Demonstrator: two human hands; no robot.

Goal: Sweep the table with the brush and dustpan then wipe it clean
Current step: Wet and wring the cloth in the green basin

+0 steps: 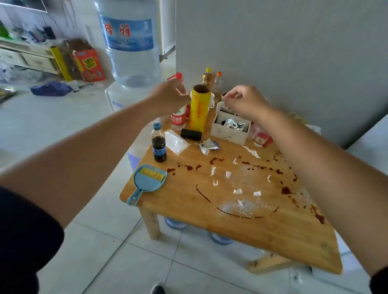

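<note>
A blue dustpan (148,181) with a yellow comb edge lies flat on the low wooden table (272,237), below the left hand (171,95); dark stains, white powder and paper scraps (237,191) lie below the right hand (245,101).

Home living room, tiled floor (99,241), water dispenser (129,42), cluttered wooden table (272,237)

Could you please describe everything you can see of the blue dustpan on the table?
The dustpan is light blue and looks plastic, with a short handle that overhangs the table at its left corner. A yellow comb-like strip sits along its far edge. It lies flat, looks empty, and neither hand touches it.
</note>
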